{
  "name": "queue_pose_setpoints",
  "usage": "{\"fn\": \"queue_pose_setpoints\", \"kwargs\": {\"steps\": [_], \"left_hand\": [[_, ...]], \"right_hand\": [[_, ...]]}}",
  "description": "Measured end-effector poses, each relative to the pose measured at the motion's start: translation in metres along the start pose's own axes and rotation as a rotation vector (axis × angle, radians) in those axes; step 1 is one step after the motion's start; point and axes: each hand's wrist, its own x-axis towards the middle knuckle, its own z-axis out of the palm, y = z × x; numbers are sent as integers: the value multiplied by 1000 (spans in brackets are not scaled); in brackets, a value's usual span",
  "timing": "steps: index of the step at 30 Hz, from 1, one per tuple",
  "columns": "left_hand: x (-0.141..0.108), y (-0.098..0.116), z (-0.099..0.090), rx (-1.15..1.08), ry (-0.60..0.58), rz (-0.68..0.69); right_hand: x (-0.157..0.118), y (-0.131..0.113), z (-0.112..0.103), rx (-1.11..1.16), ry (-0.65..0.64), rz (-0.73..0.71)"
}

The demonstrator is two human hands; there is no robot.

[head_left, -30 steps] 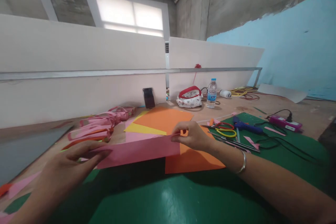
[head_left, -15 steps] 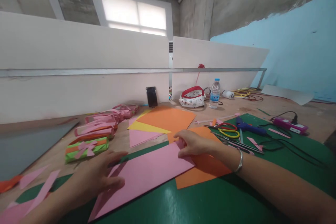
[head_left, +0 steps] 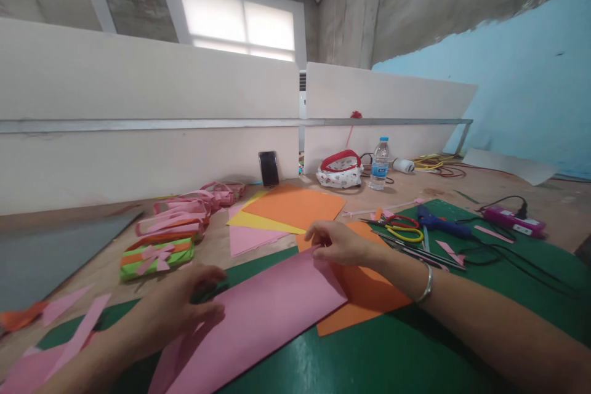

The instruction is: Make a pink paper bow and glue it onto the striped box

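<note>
A pink paper sheet (head_left: 272, 308) lies at a slant over the green mat (head_left: 364, 357), its top right edge lifted a little. My right hand (head_left: 335, 243), with a silver bangle at the wrist, pinches that upper edge between thumb and fingers. At the sheet's left end is my left hand (head_left: 184, 301), thumb and fingers apart, with the thumb over the pink paper. Orange paper (head_left: 369, 308) lies partly under the sheet's right end and under my right forearm.
Scissors (head_left: 404, 231), a blue glue gun (head_left: 443, 221) and a purple power strip (head_left: 514, 221) lie right. Behind stand a phone (head_left: 268, 168), a pouch (head_left: 340, 171) and a bottle (head_left: 379, 165). Folded paper pieces (head_left: 157, 257) sit left.
The pink sheet's upper right edge has risen slightly and its surface now bows. Both hands stay in nearly the same places. The whole view has shifted a little.
</note>
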Motion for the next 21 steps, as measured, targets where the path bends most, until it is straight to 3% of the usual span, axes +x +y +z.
{"fn": "queue_pose_setpoints", "kwargs": {"steps": [9,16,18,21], "left_hand": [[1,19,-9,-65,102,51],[-6,20,-28,-173,414,148],[-8,19,-33,-335,419,230],[-5,20,-32,-595,299,374]], "right_hand": [[-6,-34,-3,381,178,-159],[-11,-34,-7,461,52,-193],[-12,-35,-4,417,33,-173],[-14,-38,3,320,41,-156]]}}
